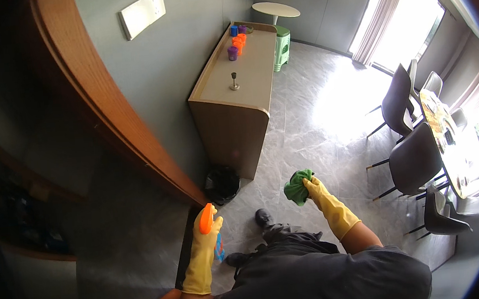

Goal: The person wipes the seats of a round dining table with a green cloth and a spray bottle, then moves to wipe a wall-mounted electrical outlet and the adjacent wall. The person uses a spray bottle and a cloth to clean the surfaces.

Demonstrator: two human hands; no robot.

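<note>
A yellow rubber glove covers my left hand (204, 231), which grips a spray bottle by its neck. The bottle's orange trigger head (206, 218) shows above the fingers, and part of its blue body (219, 248) shows beside the wrist. My right hand (315, 187), gloved the same way, is closed on a bunched green cloth (298, 188). Something dark shows along the cloth's upper edge; I cannot tell what it is. Both hands are held above the grey marble-look floor (269, 194), apart from any furniture.
Ahead stands a wooden cabinet (254, 69) bearing a metal tamper-like object (234, 82) and several coloured cups (233, 53). A black-lined bin (222, 183) sits at its foot. An orange-brown door frame (122, 130) rises at left. Chairs (416, 164) surround a dining table (445, 131) at right.
</note>
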